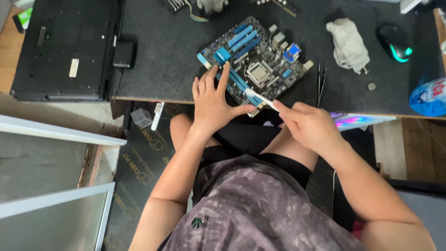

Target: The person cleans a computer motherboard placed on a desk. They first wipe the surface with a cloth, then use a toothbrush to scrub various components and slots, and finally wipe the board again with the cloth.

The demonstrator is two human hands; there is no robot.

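Note:
A computer motherboard (260, 56) with blue slots and a silver processor socket lies tilted at the near edge of a dark desk mat (172, 51). My left hand (213, 100) rests spread on the board's near-left corner, fingers apart, thumb pointing right. My right hand (310, 124) grips a thin white brush-like tool (261, 99), and the tool's tip touches the board's near edge beside my left thumb.
A black laptop (65, 46) lies upside down at the left with a black adapter (124, 53) next to it. A grey cloth (348, 44), a black mouse (395, 42), tweezers (320, 83), a coin (371, 86) and a blue-capped bottle (429, 96) sit at the right.

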